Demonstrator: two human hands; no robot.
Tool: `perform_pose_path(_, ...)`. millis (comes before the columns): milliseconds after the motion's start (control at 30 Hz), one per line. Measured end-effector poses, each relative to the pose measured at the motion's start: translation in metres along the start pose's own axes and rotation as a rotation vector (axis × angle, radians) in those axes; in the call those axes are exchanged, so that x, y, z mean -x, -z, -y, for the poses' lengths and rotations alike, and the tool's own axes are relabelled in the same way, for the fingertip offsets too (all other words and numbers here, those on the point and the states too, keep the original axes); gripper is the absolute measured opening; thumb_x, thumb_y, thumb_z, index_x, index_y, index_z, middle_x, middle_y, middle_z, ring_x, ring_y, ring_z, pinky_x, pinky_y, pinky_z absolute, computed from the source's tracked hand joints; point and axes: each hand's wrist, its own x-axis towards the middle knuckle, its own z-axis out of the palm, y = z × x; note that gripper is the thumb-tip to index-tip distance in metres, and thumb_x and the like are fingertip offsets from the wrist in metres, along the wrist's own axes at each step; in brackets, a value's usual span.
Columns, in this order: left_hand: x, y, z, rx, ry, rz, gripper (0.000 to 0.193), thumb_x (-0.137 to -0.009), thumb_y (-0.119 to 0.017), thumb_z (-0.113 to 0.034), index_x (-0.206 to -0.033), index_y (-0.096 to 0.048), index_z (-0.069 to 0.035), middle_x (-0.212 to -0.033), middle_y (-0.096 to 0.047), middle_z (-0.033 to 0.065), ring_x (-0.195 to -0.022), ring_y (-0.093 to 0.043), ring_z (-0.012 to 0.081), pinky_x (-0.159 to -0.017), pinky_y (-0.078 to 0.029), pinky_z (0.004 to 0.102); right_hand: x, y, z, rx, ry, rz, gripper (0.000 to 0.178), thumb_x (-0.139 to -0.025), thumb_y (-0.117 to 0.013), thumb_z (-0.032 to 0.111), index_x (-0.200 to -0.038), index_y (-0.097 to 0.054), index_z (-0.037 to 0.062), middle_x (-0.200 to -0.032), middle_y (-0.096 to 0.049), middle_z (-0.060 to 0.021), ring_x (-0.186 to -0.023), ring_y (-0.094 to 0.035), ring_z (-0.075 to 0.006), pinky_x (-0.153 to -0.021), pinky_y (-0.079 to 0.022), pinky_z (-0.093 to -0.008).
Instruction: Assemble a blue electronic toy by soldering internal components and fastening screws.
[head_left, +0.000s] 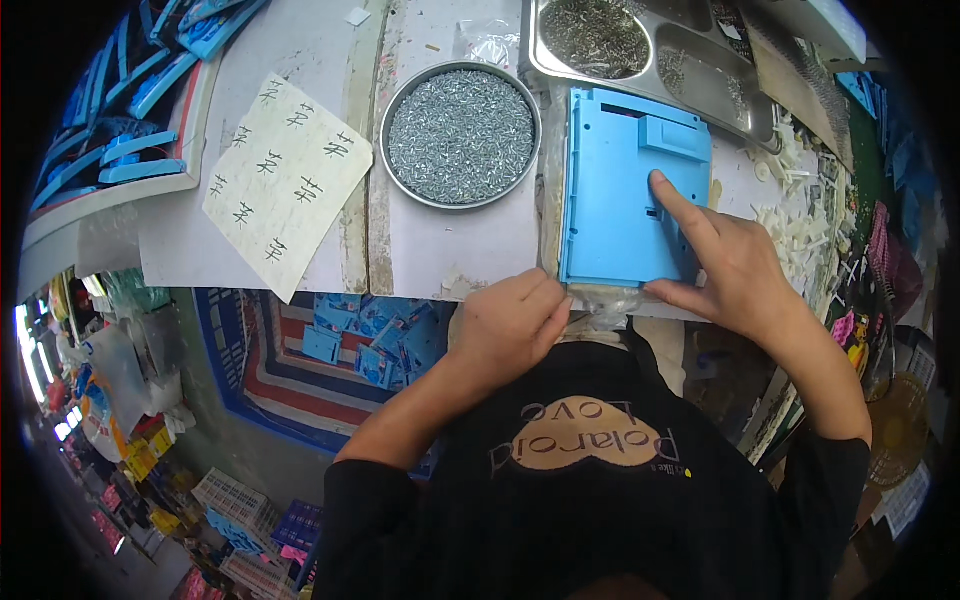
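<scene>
A light-blue plastic casing (620,200) lies on a wrapped pad at the front of the bench, with a raised rectangular block near its top right. My right hand (735,265) holds the casing at its right side. Its index finger is stretched over the flat face, and its thumb is against the lower right corner. By the lower left corner, my left hand (515,320) is closed with its fingers curled; what they hold, if anything, is hidden. Left of the casing stands a round metal dish (385,140) full of small silvery screws or pins.
A compartmented steel tray (660,82) with small metal parts sits behind. White plastic pieces (790,225) are scattered at right. A handwritten paper (285,185) lies on the left, near a box of blue parts (150,150). Below the edge is a blue basket (225,370) holding blue pieces.
</scene>
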Motion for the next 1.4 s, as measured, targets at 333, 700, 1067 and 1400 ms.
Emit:
perform_pose_path(333,-0.04,0.067,0.007,0.032,0.082,0.026,0.01,-0.086,-0.075,-0.012,-0.09,-0.07,-0.005,-0.08,-0.063,0.0095,-0.072,-0.064,0.0296,-0.066,-0.051,0.0374,-0.008,0.01,0.024,0.271,-0.153,0.25,0.109,-0.075,-0.086,0.035,-0.159,-0.026,0.001,-0.073,-0.065,-0.0114,-0.065,-0.067,-0.0326,-0.058,-0.052,-0.0417)
perform_pose_path(700,-0.079,0.084,0.053,-0.545,-0.01,-0.221,0.008,-0.08,-0.076,-0.012,-0.083,-0.07,-0.007,-0.085,-0.064,0.0077,-0.086,-0.061,0.0298,-0.078,-0.043,0.0441,-0.14,0.003,0.031,0.309,0.345,-0.259,0.01,-0.077,-0.074,0.018,-0.081,-0.071,0.01,-0.072,-0.066,-0.0039,-0.093,-0.064,-0.0274,-0.075,-0.052,-0.0413)
perform_pose_path(1067,-0.078,0.091,0.056,-0.593,0.042,-0.294,0.007,-0.088,-0.071,-0.014,-0.088,-0.067,-0.008,-0.083,-0.063,0.0056,-0.084,-0.06,0.0261,-0.081,-0.038,0.04,-0.213,-0.032,0.03,0.406,0.263,-0.076,0.011,-0.084,-0.068,0.02,-0.082,-0.072,0.0093,-0.087,-0.072,-0.0036,-0.1,-0.062,-0.0241,-0.092,-0.048,-0.0417)
perform_pose_path(1400,-0.096,0.07,0.026,0.069,0.149,-0.268,0.011,-0.09,-0.072,-0.011,-0.089,-0.068,0.0,-0.083,-0.068,0.0101,-0.072,-0.06,0.0244,-0.065,-0.046,0.035,-0.129,0.044,-0.034,-0.211,0.084,-0.446,0.019,-0.09,-0.074,0.023,-0.091,-0.073,0.0041,-0.078,-0.068,-0.0105,-0.073,-0.064,-0.0243,-0.068,-0.05,-0.0359)
